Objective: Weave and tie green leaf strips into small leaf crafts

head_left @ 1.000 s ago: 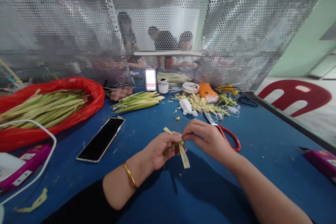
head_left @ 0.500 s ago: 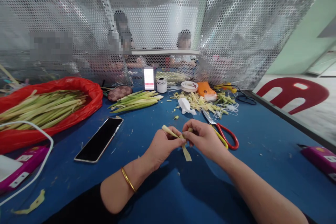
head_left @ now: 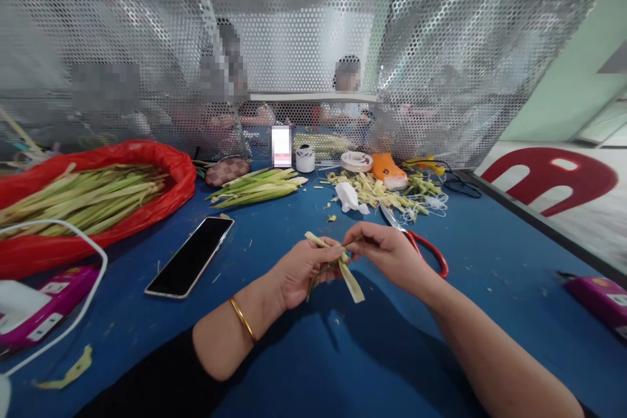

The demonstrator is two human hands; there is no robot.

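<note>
My left hand (head_left: 301,269) and my right hand (head_left: 386,253) meet over the blue table (head_left: 343,353), both pinched on a pale green leaf strip (head_left: 350,277) that is folded between the fingertips. One end of the strip sticks up to the left, the other hangs down to the right. A gold bangle sits on my left wrist. Red-handled scissors (head_left: 424,249) lie just behind my right hand.
A black phone (head_left: 191,256) lies left of my hands. A red bag (head_left: 98,199) of long green leaves fills the far left. A leaf bundle (head_left: 257,187), leaf scraps (head_left: 377,192), a tape roll and an orange tool sit before the perforated metal screen (head_left: 313,59). Pink boxes lie at both edges.
Both hands have kept working the leaf strip, shifting slightly; the lower end of the strip now hangs further right and thin strands show below my left fingers.
</note>
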